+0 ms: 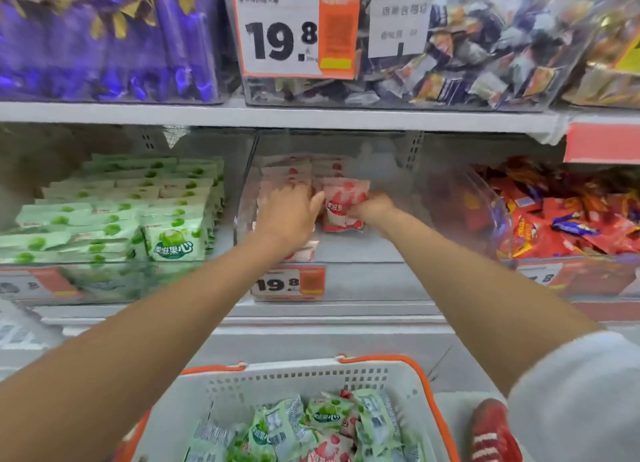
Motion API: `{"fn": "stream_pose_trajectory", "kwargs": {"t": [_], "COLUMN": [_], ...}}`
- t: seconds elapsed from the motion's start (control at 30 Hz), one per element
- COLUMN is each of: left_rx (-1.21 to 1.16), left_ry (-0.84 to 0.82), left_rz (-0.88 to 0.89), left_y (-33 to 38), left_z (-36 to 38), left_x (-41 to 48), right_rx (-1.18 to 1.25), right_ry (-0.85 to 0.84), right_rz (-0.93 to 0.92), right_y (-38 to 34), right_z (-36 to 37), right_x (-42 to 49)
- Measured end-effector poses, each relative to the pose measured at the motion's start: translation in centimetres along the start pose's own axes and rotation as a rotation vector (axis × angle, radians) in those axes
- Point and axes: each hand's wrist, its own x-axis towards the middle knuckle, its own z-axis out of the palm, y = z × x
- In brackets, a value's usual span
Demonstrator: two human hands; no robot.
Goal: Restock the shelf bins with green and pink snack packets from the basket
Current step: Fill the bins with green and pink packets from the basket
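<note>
Both my arms reach into the middle clear bin [363, 250] on the lower shelf. My right hand [372, 210] grips an upright pink snack packet [344, 205] by its right edge. My left hand [289, 215] lies with straight fingers on the stack of pink packets [294, 174] at the bin's back left, its thumb beside the held packet. The bin to the left holds rows of green packets [121, 215]. Below, a white basket with orange rim [311, 375] contains several green and pink packets [311, 427].
A bin of red and orange snacks [568, 215] stands to the right. The upper shelf [277, 115] holds purple packs and a bin of mixed sweets. A 19.8 price tag [287, 283] hangs on the middle bin's front. A red shoe [493, 430] is beside the basket.
</note>
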Motion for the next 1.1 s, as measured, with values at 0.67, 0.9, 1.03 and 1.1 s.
{"fn": "stream_pose_trajectory", "kwargs": {"t": [0.67, 0.9, 1.03, 1.1], "left_rx": [-0.068, -0.076, -0.077, -0.081], "left_ry": [0.038, 0.037, 0.040, 0.039], "left_rz": [-0.022, -0.027, -0.031, -0.034], "left_y": [-0.5, -0.5, -0.5, -0.5], "left_z": [0.9, 0.9, 0.8, 0.8], "left_x": [-0.9, -0.8, -0.9, -0.9], "right_rx": [-0.227, -0.301, -0.277, -0.336], "right_ry": [0.137, 0.088, 0.044, 0.039], "right_rz": [-0.065, -0.098, -0.093, -0.099], "right_y": [0.6, 0.7, 1.2, 1.2], "right_z": [3.4, 3.7, 3.2, 3.2], "right_x": [4.3, 4.2, 4.0, 3.8]}}
